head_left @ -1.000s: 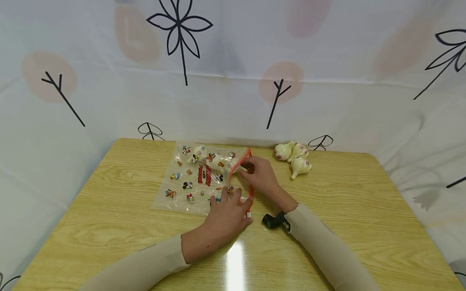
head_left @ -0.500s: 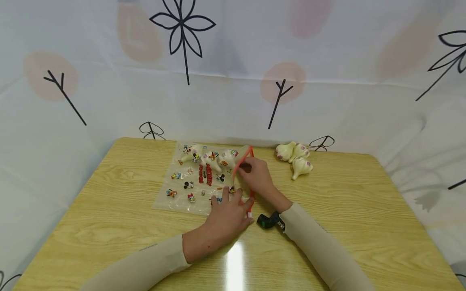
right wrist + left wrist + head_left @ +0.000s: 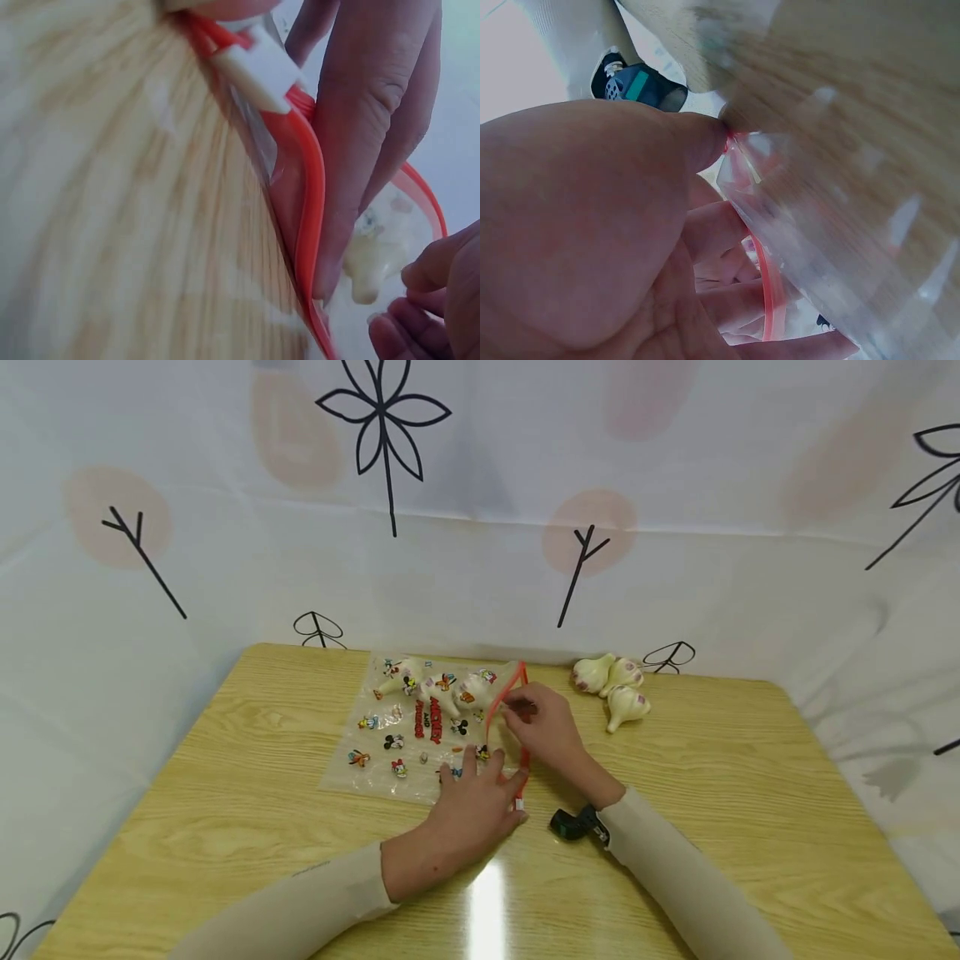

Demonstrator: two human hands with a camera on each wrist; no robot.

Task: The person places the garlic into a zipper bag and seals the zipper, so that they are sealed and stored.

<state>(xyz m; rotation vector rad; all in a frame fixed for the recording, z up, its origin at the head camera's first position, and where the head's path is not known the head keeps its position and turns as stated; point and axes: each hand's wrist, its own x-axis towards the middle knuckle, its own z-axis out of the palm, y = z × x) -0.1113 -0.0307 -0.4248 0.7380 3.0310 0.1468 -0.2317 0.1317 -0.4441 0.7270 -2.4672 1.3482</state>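
Rests left hand (image 3: pixel 476 814), fingers spread, on bag (image 3: pixel 420 739) at frame centre; holds right hand (image 3: pixel 547 727) at red rim (image 3: pixel 316 184), cannot tell if pinching. See garlic (image 3: pixel 474 692) inside bag, three loose bulbs (image 3: pixel 622 675) right of centre.

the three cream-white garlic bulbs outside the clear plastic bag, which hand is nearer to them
Right: the right hand is at the red rim of the bag, left of the garlic bulbs. The left hand lies on the bag, farther left and lower in the head view.
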